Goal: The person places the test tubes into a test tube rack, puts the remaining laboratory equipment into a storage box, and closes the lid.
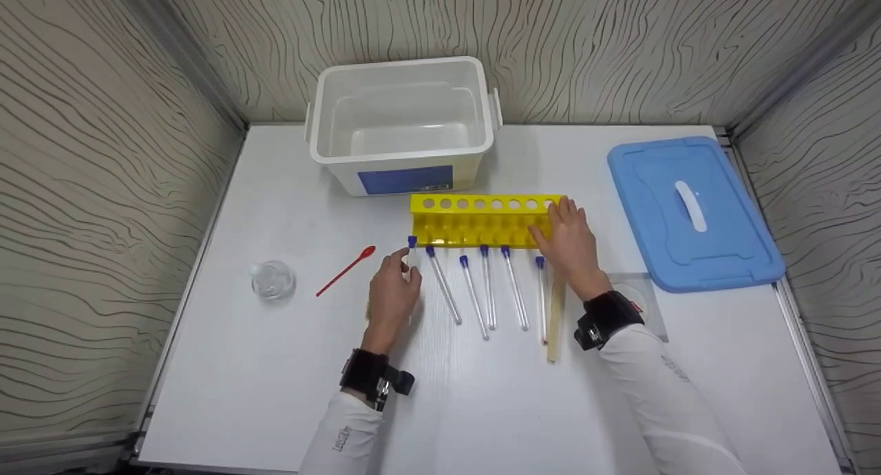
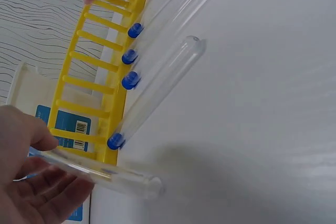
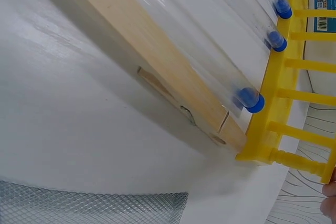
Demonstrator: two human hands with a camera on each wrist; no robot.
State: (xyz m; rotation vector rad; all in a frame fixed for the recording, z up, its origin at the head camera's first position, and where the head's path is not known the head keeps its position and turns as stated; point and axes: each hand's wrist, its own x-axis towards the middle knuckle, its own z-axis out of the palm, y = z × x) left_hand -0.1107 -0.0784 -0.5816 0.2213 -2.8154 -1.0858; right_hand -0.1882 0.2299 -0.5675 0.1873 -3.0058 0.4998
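Note:
My left hand point(image 1: 394, 292) pinches a clear test tube point(image 2: 113, 177) with a blue cap, between thumb and fingers, at the left end of a yellow test tube rack point(image 1: 482, 230). The tube's rounded bottom points away from the rack. At the rack's right end, my right hand point(image 1: 572, 251) grips the corner, thumb in front and fingers over the top edge. Several more capped tubes, one of them a test tube point(image 1: 444, 286), lie in a loose row along the rack's near side, caps towards it. A wooden test tube clamp point(image 3: 173, 61) lies beside the rightmost tube.
Behind the rack stands an open white bin point(image 1: 406, 155); its blue lid point(image 1: 716, 241) lies at the right. Wire gauze point(image 3: 94, 205) lies partly under my right wrist. A red spoon point(image 1: 347, 270) and a small clear glass vessel point(image 1: 273, 281) are at the left.

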